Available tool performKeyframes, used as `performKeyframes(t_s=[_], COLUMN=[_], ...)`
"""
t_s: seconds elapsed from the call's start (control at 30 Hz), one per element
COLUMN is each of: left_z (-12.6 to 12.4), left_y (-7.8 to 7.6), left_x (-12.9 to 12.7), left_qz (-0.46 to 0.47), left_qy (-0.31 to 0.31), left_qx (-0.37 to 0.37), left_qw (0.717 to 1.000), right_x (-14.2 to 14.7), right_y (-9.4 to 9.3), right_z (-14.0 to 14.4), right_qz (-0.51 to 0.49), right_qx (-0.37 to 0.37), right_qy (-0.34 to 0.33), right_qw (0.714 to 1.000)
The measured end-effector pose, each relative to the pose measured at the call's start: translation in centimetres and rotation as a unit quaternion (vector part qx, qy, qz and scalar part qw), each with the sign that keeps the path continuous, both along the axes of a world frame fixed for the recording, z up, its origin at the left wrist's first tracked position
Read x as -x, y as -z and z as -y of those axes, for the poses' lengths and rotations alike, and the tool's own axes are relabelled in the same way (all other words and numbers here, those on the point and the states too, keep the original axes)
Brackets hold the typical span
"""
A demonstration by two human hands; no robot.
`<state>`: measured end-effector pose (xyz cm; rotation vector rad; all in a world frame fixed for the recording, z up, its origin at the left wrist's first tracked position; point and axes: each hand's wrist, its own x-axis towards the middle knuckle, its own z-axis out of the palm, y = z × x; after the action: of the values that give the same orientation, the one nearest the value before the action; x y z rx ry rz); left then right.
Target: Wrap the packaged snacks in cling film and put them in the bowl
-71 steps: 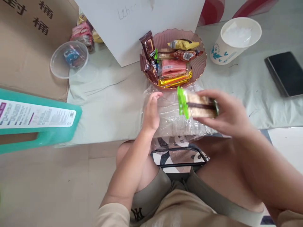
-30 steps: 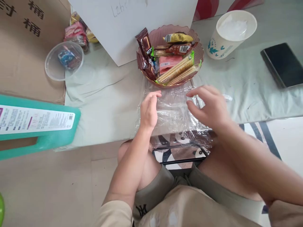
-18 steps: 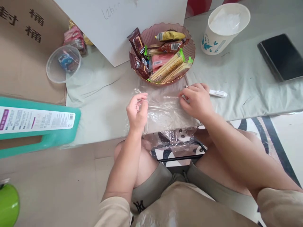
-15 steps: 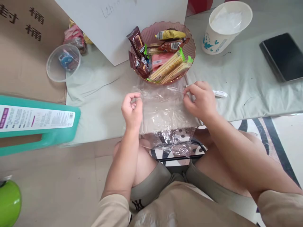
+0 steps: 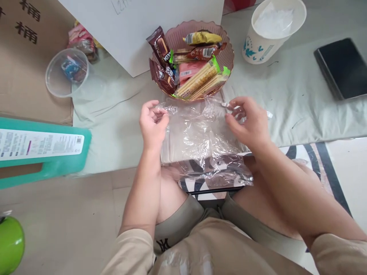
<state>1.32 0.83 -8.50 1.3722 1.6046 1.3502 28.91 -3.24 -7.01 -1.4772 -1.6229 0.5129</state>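
A crinkled clear plastic bag (image 5: 197, 141) lies spread between my hands, its near part drooping over the table edge above my lap. My left hand (image 5: 153, 124) has its fingers curled and thumb bent in at the bag's left upper corner, with film at the fingertips. On the other side my right hand (image 5: 249, 121) curls its fingers and thumb at the right upper edge, where the film runs into them. Just beyond the bag stands a pink ribbed bowl (image 5: 228, 38) of wrapped snacks, including long yellow sticks (image 5: 197, 78) and brown cocoa-labelled packets (image 5: 160, 46).
A white slim object (image 5: 269, 114) shows partly behind my right hand. Further right are a paper cup (image 5: 259, 49) and a black phone (image 5: 342, 68). Leftward are a clear plastic tub (image 5: 51, 82), a teal container (image 5: 83, 152) and a cardboard box (image 5: 25, 76). A white board (image 5: 143, 34) stands behind the bowl.
My hands have moved slightly apart, and their fingers have loosened from tighter pinches. The plastic bag is spread wider and its lower part has shifted right. The whole view has shifted slightly.
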Motion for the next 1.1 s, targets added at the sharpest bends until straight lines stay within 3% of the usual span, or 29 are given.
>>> performKeyframes(t_s=[0.1,0.2,0.27,0.37,0.47,0.53,0.6,0.73,0.8,0.93,1.1], left_z=[-0.1,0.0,0.3,1.0,1.9,2.3,2.3,1.7,1.4,1.5,1.6], left_y=[0.0,-0.5,-1.0,-1.8,-2.3,-2.4,-2.4,-2.3,-2.2,-1.9,-2.1], left_x=[0.9,2.0,2.7,3.3,3.0,2.5,1.9,1.4,1.5,1.9,1.9], left_qz=[0.044,0.08,0.091,0.13,0.146,0.144,0.15,0.139,0.119,0.046,0.095], left_qy=[-0.005,-0.009,-0.013,0.028,0.105,0.116,0.095,0.044,0.039,0.068,0.091], left_qx=[-0.037,-0.052,-0.048,0.01,0.13,0.161,0.141,0.081,0.069,0.087,0.111], left_qw=[0.998,0.995,0.995,0.991,0.975,0.969,0.974,0.986,0.99,0.993,0.985], right_x=[-0.4,-0.5,-0.4,-0.1,-0.3,-0.7,-0.9,-0.3,0.0,-0.4,-0.8], right_y=[0.4,0.4,0.1,-0.4,-0.5,-0.4,-0.4,-0.5,-0.5,-0.6,-0.5], right_z=[0.0,0.2,0.4,0.5,0.2,0.0,-0.1,0.3,0.4,0.0,-0.3], right_qz=[-0.137,-0.286,-0.329,-0.296,-0.274,-0.286,-0.313,-0.343,-0.294,-0.178,-0.24], right_qx=[0.054,0.132,0.2,0.233,0.154,0.111,0.119,0.231,0.253,0.173,0.146], right_qy=[0.021,0.005,-0.039,-0.075,-0.047,-0.044,-0.057,-0.093,-0.084,-0.011,-0.009], right_qw=[0.989,0.949,0.922,0.923,0.948,0.951,0.94,0.906,0.918,0.969,0.96])
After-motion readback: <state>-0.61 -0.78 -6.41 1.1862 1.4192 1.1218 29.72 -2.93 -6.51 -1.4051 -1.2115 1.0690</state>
